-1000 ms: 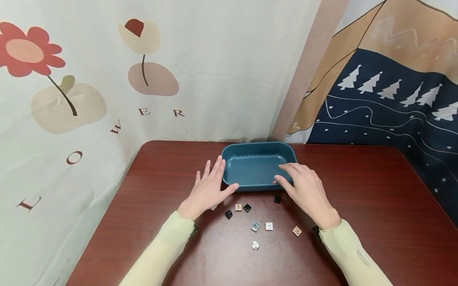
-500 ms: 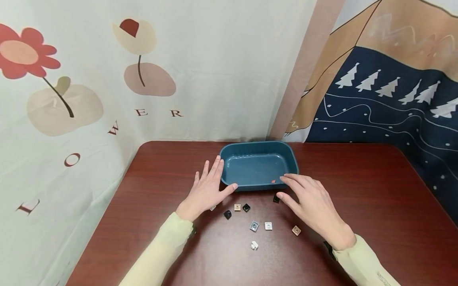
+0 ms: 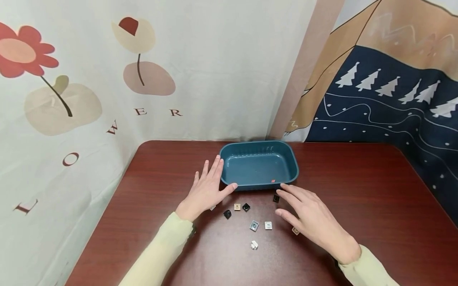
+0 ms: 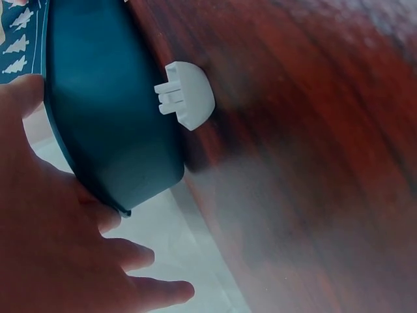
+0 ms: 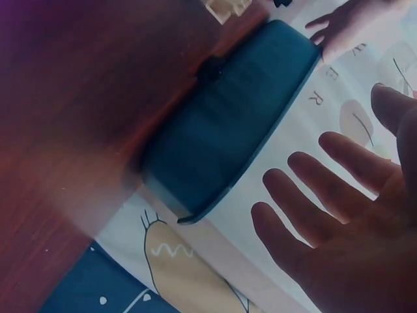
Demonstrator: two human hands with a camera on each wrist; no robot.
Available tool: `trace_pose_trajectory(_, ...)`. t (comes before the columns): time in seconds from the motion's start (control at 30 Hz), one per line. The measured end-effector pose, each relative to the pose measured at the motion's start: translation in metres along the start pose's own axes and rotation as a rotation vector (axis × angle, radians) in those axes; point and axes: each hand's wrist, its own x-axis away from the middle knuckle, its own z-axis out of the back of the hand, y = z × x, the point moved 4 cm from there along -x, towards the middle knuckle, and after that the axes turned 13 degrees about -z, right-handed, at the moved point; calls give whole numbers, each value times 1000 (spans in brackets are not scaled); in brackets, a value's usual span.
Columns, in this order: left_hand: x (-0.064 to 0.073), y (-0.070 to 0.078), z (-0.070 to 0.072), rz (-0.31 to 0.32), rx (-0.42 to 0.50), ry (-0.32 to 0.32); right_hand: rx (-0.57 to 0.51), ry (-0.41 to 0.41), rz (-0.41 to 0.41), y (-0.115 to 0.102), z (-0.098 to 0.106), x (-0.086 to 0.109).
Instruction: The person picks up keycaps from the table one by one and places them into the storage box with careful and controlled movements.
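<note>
dark red, wood-grained table (image 3: 358, 190) with rounded far corners; behind it, white fabric (image 3: 222, 71) printed with a red-petalled flower (image 3: 16, 51) and dark red letters (image 3: 140, 112); at right, tan-and-navy fabric (image 3: 393, 109) printed with white trees (image 3: 387, 87).

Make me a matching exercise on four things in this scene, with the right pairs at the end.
1. Left hand
2. Right hand
3. Tray
4. Red piece

A. Dark teal
B. Partly hiding a tan keycap in the head view
C. Inside the tray
D. At the tray's left end

Pairs: 1-D, 2-B, 3-A, 4-C
</note>
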Motion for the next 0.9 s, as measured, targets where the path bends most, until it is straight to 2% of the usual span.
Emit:
trace_pose_trajectory(0.5, 0, 0, -1, 8, 0, -6, 74, -132, 85, 6, -16, 25)
trace_pose_trajectory(0.77, 0, 0, -1, 6, -2, -4, 134, -266, 72, 6, -22, 30)
trace_pose_trajectory(0.9, 0, 1, -1, 4, -3, -3, 168, -269, 92, 7, -24, 34)
